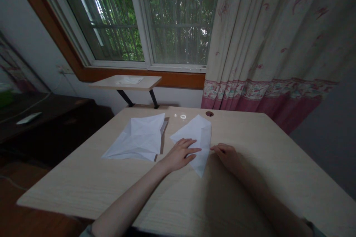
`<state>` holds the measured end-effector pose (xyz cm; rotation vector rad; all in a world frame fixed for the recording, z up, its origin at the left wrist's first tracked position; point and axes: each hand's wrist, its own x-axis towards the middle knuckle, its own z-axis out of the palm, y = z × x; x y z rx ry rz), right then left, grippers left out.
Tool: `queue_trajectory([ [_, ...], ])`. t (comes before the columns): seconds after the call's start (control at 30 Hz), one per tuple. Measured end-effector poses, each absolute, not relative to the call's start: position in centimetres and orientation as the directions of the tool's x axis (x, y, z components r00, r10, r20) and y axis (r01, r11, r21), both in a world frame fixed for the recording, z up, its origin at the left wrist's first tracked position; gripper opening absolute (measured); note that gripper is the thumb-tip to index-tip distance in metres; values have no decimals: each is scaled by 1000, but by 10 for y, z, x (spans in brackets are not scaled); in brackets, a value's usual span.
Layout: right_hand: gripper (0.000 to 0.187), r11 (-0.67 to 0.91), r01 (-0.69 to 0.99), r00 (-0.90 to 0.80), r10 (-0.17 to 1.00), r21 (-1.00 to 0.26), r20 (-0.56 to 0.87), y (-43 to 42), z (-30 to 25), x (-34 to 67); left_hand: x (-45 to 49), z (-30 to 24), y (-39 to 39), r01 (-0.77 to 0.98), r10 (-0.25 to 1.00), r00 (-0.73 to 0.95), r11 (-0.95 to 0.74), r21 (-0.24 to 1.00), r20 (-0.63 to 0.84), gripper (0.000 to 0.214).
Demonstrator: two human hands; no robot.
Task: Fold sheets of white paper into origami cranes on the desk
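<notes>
A folded sheet of white paper (201, 133) lies flat on the light wooden desk (172, 200), with points at its left, top and near ends. My left hand (182, 154) rests on the paper's left part, palm down, its fingers spread. At the paper's right edge is my right hand (226, 153), its fingers curled in and the forefinger tip reaching the edge. Whether those fingers pinch any of the paper cannot be made out. Left of my left hand sits a loose stack of creased white paper sheets (139, 133) with raised corners.
A small raised shelf (108, 83) on black brackets stands at the desk's back left, with a white paper (129, 80) on it. A round cable hole (209, 113) is near the back edge. Behind are a window and a floral curtain (250, 44); a dark table (55, 114) stands left.
</notes>
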<state>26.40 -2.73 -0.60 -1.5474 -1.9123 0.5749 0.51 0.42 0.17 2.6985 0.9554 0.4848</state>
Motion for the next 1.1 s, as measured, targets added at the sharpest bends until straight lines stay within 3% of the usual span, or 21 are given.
queue_trajectory([
  [0.7, 28, 151, 834, -85, 986, -531, 147, -34, 3, 258, 8, 3, 1, 572, 637, 740, -765, 295, 217, 34],
  [0.93, 29, 399, 711, -219, 908, -579, 357, -37, 0, 255, 7, 7, -2, 547, 619, 739, -781, 301, 264, 36],
  [1.1, 26, 606, 637, -218, 734, -476, 643, -35, -11, 258, 8, 11, -4, 469, 570, 725, -819, 329, 386, 36],
])
